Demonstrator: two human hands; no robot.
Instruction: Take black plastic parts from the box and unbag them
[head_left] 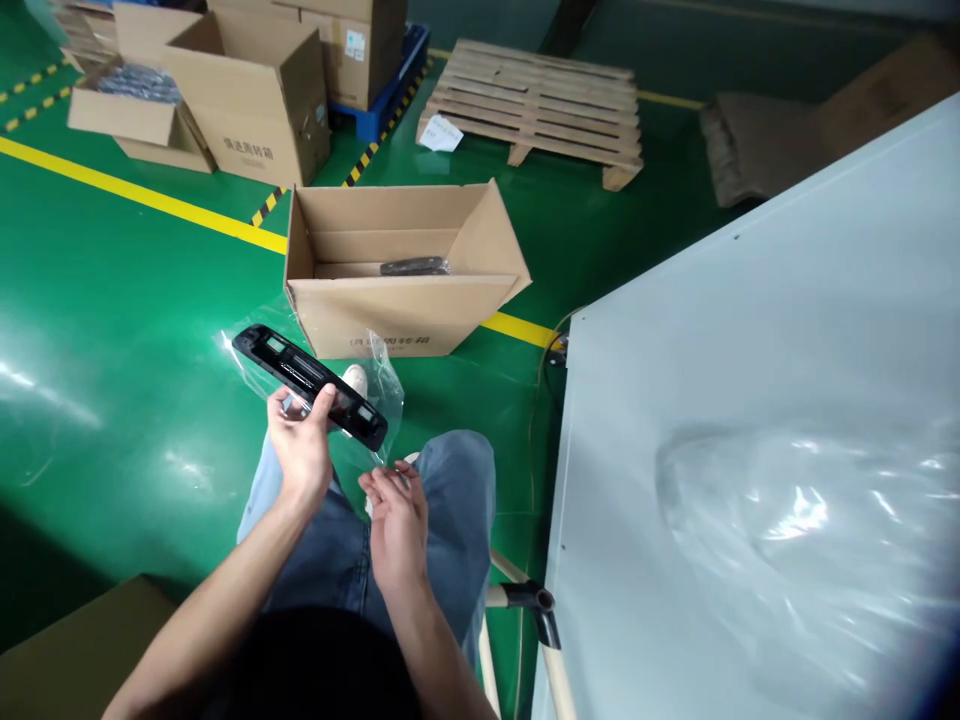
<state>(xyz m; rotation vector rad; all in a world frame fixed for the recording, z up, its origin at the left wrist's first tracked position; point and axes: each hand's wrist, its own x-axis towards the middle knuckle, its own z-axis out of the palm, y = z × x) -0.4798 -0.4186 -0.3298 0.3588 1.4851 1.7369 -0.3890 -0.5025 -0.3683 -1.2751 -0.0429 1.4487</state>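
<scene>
My left hand (304, 445) grips a long black plastic part (300, 372) with rounded ends, thumb on top and fingers beneath. The part slants down to the right above my knees, showing a recessed face with small pale patches. A clear plastic bag (386, 385) spreads around and under it; whether the part lies inside or on top, I cannot tell. Close to the part's lower end, my right hand (395, 500) is closed, its fingertips pinching the bag's near edge.
Ahead stands an open cardboard box (375, 310) holding a wrapped dark part (415, 266). Farther back are more cartons (247, 110) and a wooden pallet (536, 105). A white table (637, 380) with plastic film (810, 520) fills the right side, beside a pale tube frame (555, 670).
</scene>
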